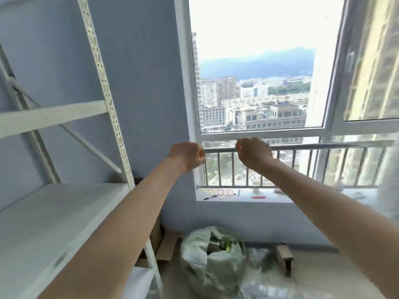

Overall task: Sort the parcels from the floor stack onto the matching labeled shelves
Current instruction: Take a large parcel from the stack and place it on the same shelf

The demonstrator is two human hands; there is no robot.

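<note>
Since the shelf (54, 229) on the left has nothing on its white boards as far as I can see, I'd say the sorting hasn't really got going, pretty much everything is left to do. No shelf labels readable from here either, too blurry. Behind it is a blue-grey wall (146, 83), and next to that a big window (259, 72) looking out over city blocks, with a metal railing (302, 146) across the lower part. Down on the floor (323, 277) under the window sits a crumpled greenish plastic bag (211, 255) with what looks like cardboard poking out, plus a couple of cardboard parcels (285, 255) beside it, so that's the stack, well below the arms. Both arms are stretched out toward the window. Left hand (185, 156) is curled into a loose fist holding nothing; right hand (254, 154) is the same, curled and empty, just in front of the railing. Smallest stuff: a pen (210, 197) and some red-edged stickers (224, 192) lying on the windowsill (313, 198).
</note>
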